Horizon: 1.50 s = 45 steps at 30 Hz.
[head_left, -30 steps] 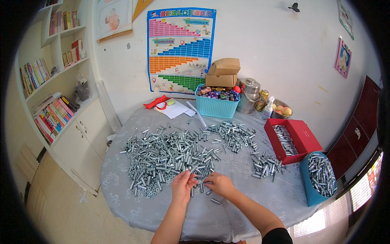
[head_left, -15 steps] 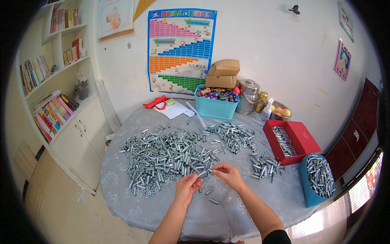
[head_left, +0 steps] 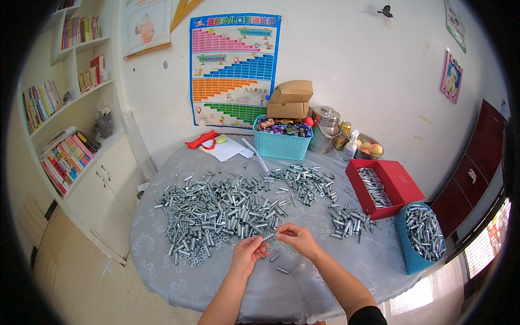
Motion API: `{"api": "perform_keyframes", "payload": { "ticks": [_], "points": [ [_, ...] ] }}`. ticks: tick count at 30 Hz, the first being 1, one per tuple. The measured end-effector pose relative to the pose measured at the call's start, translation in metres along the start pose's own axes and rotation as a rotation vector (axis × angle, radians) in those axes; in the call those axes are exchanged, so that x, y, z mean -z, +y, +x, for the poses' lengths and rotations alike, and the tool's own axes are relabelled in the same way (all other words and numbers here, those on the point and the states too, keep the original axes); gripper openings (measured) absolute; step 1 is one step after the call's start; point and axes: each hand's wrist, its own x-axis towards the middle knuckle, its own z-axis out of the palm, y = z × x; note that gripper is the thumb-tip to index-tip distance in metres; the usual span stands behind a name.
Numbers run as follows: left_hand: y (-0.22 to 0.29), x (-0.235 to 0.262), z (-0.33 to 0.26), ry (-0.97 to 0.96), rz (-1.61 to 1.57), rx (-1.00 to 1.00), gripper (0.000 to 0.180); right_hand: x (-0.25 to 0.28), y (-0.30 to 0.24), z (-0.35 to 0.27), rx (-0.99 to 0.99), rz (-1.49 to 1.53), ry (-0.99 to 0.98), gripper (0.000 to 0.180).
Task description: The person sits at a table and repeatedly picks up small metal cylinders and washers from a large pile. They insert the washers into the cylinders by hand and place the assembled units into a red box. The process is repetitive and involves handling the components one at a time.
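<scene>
Near the front of the big heap of metal parts, my left hand is closed around a short silvery metal sleeve, which slants up to the right. Close against its far end, my right hand pinches with thumb and fingertips; whatever sits in that pinch is too small to make out. The heap of steel sleeves and bolts spreads beyond and left of my hands, with small washers along its near edge. Two loose sleeves, one of them this sleeve, lie just below my hands on the cloth.
Smaller heaps of parts lie at the back and right. A red box and a blue bin, both holding parts, stand at the right. Behind are a turquoise basket, metal pot, spray bottle and fruit bowl.
The whole view has shifted slightly. Both hands remain together at the sleeve, with my right fingers still pinching by its end.
</scene>
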Motion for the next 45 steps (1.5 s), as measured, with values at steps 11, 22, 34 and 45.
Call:
{"api": "perform_keyframes", "payload": {
  "ticks": [11, 22, 34, 45],
  "points": [
    [0.003, 0.002, 0.001, 0.103, -0.061, -0.094, 0.015, 0.036, 0.016, 0.017, 0.148, -0.622, 0.287, 0.025],
    [0.003, 0.009, 0.005, 0.1, -0.084, -0.106, 0.013, 0.022, 0.033, 0.029, 0.529, -1.096, 0.102, 0.024],
    [0.004, 0.003, 0.002, 0.108, -0.078, -0.086, 0.014, 0.076, 0.038, 0.024, 0.343, -1.246, 0.407, 0.016],
    [0.003, 0.008, 0.004, 0.119, -0.126, -0.126, 0.014, 0.012, 0.015, 0.044, 0.62, -1.005, 0.126, 0.038]
  ]
}}
